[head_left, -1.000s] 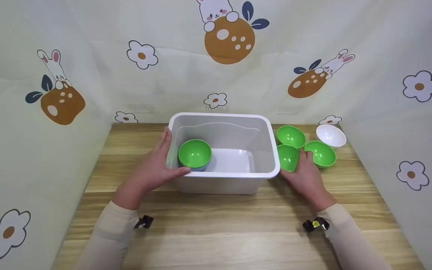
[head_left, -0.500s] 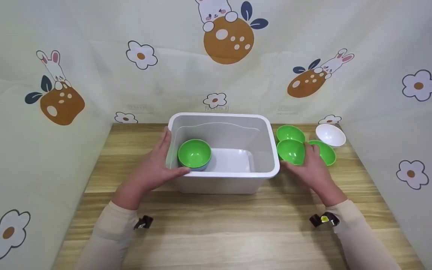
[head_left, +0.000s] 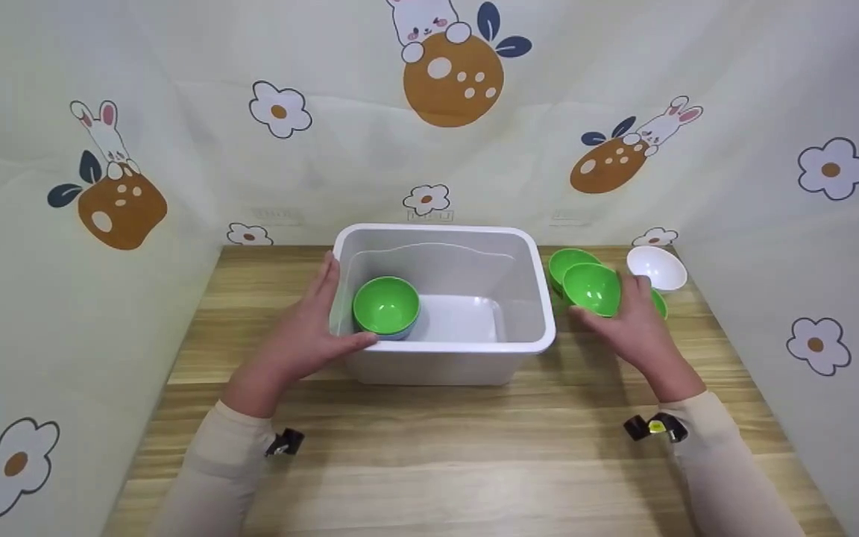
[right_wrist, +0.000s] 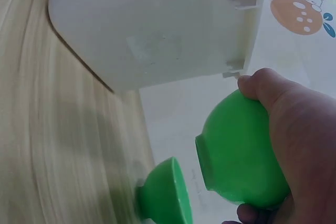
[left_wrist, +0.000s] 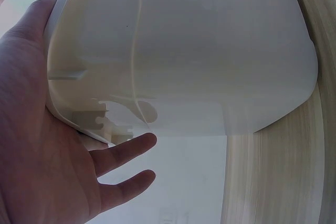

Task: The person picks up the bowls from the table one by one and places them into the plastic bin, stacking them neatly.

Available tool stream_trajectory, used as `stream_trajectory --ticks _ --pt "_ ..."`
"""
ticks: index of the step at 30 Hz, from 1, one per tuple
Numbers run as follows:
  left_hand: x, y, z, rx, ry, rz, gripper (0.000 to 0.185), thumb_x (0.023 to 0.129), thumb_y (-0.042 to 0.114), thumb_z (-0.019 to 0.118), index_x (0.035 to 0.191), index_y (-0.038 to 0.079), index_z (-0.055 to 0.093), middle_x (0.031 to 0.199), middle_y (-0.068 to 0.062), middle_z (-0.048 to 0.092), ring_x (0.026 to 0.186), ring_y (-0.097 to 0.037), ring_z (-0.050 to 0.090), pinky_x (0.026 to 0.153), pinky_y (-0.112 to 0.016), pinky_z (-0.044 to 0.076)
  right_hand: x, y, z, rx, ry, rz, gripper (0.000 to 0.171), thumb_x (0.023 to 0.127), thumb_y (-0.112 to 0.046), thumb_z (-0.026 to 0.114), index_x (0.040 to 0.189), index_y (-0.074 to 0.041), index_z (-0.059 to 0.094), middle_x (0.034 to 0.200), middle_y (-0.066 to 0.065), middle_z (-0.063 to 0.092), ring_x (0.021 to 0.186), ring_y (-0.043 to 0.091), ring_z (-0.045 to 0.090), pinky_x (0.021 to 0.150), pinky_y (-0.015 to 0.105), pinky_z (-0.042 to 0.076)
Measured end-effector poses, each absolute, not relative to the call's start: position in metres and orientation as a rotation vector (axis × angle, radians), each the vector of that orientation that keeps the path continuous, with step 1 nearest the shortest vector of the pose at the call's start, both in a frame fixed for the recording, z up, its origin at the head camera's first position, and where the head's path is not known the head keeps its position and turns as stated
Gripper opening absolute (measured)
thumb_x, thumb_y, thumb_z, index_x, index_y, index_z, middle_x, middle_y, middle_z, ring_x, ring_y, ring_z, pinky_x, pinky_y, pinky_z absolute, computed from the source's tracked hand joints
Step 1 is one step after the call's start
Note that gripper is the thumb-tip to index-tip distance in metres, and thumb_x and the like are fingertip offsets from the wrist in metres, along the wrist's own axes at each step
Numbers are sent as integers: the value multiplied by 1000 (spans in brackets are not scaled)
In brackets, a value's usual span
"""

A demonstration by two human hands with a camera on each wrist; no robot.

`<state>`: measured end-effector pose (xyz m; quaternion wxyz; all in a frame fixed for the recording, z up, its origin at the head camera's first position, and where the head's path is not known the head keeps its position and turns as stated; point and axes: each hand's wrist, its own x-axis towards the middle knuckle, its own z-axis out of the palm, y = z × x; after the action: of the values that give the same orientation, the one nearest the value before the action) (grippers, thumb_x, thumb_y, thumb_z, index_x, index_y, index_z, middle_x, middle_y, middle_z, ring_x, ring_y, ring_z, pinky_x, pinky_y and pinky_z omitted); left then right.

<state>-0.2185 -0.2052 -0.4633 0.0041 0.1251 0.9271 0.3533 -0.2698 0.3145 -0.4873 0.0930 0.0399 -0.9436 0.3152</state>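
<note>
My left hand (head_left: 297, 347) rests at the left end of a white plastic bin (head_left: 437, 347), its thumb along the front rim. In the left wrist view, two straight fingers (left_wrist: 128, 150) extend beside the outer wall. My right hand (head_left: 642, 332) grips a green bowl (head_left: 590, 289) between thumb and fingers, to the right of the bin. In the right wrist view, this bowl is raised off the table beside another green bowl (right_wrist: 167, 192). Inside the bin, at its left, a green bowl (head_left: 386, 304) sits stacked on something blue, mostly hidden.
Behind the held bowl stands a green bowl (head_left: 567, 261). Another green bowl (head_left: 659, 304) is partly hidden by my right hand. A white bowl (head_left: 657, 268) is at the far right. The wood-grain table (head_left: 459, 455) meets patterned cloth walls (head_left: 347, 156) on three sides.
My right hand has lifted the green bowl and carried it back and to the right, so it overlaps the bowls behind. My left hand and the bin stay in place.
</note>
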Motion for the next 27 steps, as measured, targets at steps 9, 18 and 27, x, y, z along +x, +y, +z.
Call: stream_trajectory --ticks 9,18,27 --pt "-218 -205 -463 397 2904 1112 143 82 79 84 179 17 0 186 -7 -2 160 -53 33 122 -71 37 -272 315 -477 131 -2801 965 105 91 -53 87 162 7 39 143 31 40 121 47 57 104 65 52" --pt "-219 -205 -465 398 2904 1128 138 84 71 87 179 17 2 186 -6 -1 159 -54 33 122 -71 37 -270 312 -465 176 -2782 962 101 92 -49 88 161 8 40 142 30 41 119 49 59 104 65 51" --pt "-220 -206 -466 390 2904 1122 138 84 68 88 180 18 2 187 -4 -2 159 -53 35 122 -70 38 -269 307 -451 215 -2763 983 100 91 -49 89 162 4 41 139 29 41 120 47 58 104 64 50"
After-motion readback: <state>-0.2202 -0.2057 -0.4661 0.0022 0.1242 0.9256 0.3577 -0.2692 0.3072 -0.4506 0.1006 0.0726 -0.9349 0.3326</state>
